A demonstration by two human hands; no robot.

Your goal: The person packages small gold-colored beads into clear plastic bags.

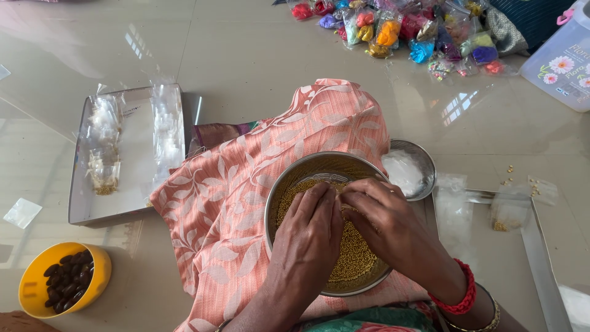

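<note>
Both hands' (pixel 310 237) (pixel 393 224) grip closed on something unseen over steel bowl (pixel 279 184) of gold beads (pixel 356 258); yellow bowl (pixel 37 270) of dark seeds (pixel 67 286)

Beads (pixel 356 258) in bowl (pixel 289 178) on cloth (pixel 221 197); small dish (pixel 424 161) right behind it; tray (pixel 132 160) left; cup (pixel 37 270) front left; bags (pixel 399 31) far behind.

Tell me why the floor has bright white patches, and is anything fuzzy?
In the head view, window light glares off the glossy floor; the hands over the steel bowl look sharp, while the far colourful packets look slightly soft.
</note>
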